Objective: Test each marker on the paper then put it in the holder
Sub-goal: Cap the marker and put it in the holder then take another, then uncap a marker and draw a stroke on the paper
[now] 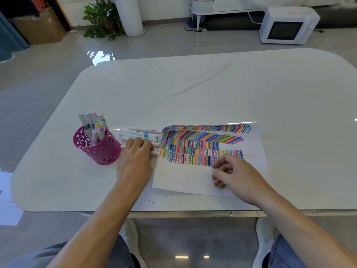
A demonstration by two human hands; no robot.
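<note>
White table [193,89]: markers [143,134] lay L-R under flat, ungripping left hand [135,159]; right hand [235,171] loosely curled, empty, farther off.

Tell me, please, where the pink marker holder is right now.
Head view: the pink holder stands on the table's left side, just left of the loose markers and the left hand.

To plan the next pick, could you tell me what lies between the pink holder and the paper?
In the head view, loose markers lie there, the left hand resting on them.
</note>
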